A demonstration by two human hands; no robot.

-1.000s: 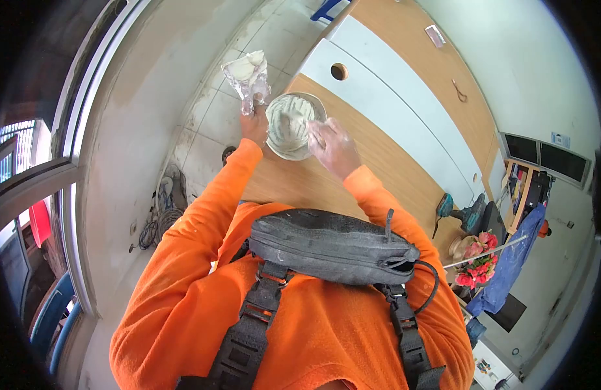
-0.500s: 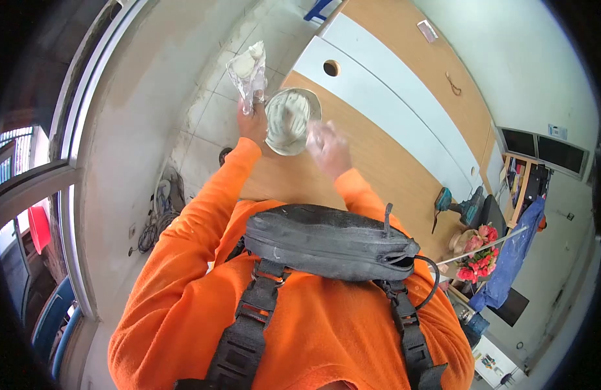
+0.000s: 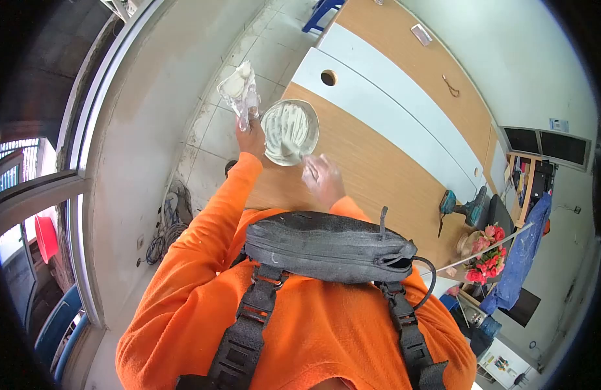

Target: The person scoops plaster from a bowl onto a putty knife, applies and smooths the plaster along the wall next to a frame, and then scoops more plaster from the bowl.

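My left hand [image 3: 250, 138] is closed round the lower end of a plastic bag [image 3: 240, 94] smeared with white paste, beside the bowl's left edge. A round bowl [image 3: 311, 120] with white paste [image 3: 286, 130] streaked over its inside stands at the near-left end of the wooden table. My right hand [image 3: 322, 178], whitened on the fingers, is just off the bowl's lower right rim. Its fingers are curled together round something small that reaches toward the paste; what it is cannot be made out.
The wooden table [image 3: 378, 175] carries white panels [image 3: 391, 110], a teal power drill [image 3: 466, 207] and red flowers [image 3: 488, 260] at the right. A wall [image 3: 131, 130] runs along the left, with coiled cables [image 3: 167, 234] on the floor. A blue stool [image 3: 321, 14] stands at the top.
My right hand has moved down, from beside the bowl's right rim to below it. The bowl and my left hand with the bag appear slightly lower as the view shifts.
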